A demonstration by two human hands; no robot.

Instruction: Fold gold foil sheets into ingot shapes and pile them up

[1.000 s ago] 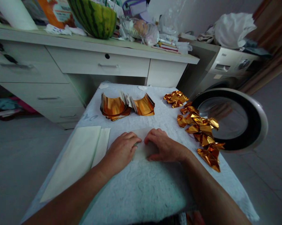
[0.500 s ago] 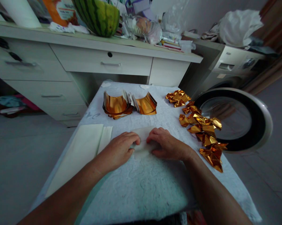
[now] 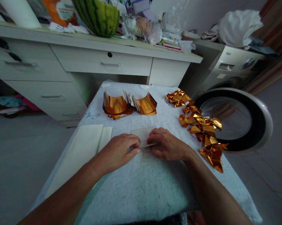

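A thin white sheet of paper (image 3: 143, 135) lies on the cloth-covered table between my hands, its near edge folded up. My left hand (image 3: 122, 148) pinches the left end of that edge between thumb and fingers. At the right end, my right hand (image 3: 164, 143) has its fingers curled closed on the same edge. Left of them rests a stack of white paper (image 3: 84, 143). Beyond the hands stand two curved stacks of gold foil sheets (image 3: 116, 104), (image 3: 145, 104) side by side. Several folded gold foil pieces (image 3: 204, 128) lie along the table's right side.
Behind the table is a white counter (image 3: 131, 47) with drawers, bearing a cut watermelon (image 3: 98, 18), plastic bags and a paper roll (image 3: 21, 14). On the right, the open round door (image 3: 267, 122) of a washing machine (image 3: 227, 67) stands close to the table's edge.
The near edge of the white sheet has been lifted and folded away from me, so the sheet looks shorter. My left thumb has moved slightly right; both hands remain at the sheet.
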